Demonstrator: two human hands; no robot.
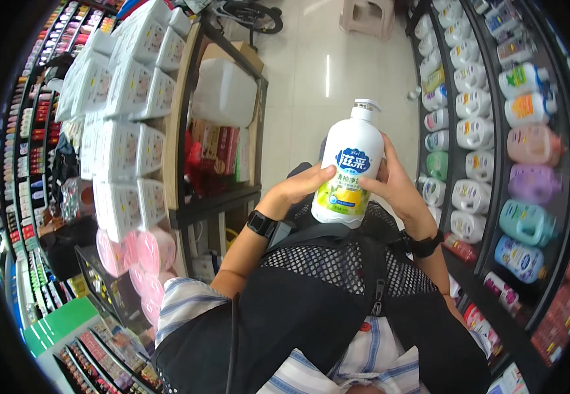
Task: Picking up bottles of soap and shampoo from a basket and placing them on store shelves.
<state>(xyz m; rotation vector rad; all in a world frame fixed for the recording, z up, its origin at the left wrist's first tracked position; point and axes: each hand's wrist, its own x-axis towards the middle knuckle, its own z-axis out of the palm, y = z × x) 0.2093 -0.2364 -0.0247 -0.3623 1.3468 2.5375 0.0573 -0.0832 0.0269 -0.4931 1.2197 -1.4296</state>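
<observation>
A white plastic pump bottle (351, 170) with a blue logo and a yellow-green printed label is held upright in front of my body, its pump head at the top. My left hand (304, 184) grips its left side, the thumb on the front of the label. Around the right side wraps my right hand (395, 180), its thumb also on the front. The fingers behind the bottle are mostly hidden. Both wrists wear black bands.
Shelves of white jugs (474, 133) and coloured detergent bottles (528, 221) run along the right. At left, stacked white packages (127, 147) stand on a wood-and-black-metal rack (179, 172). A plastic stool (367, 17) and a wheel (260, 17) are on the tiled floor ahead.
</observation>
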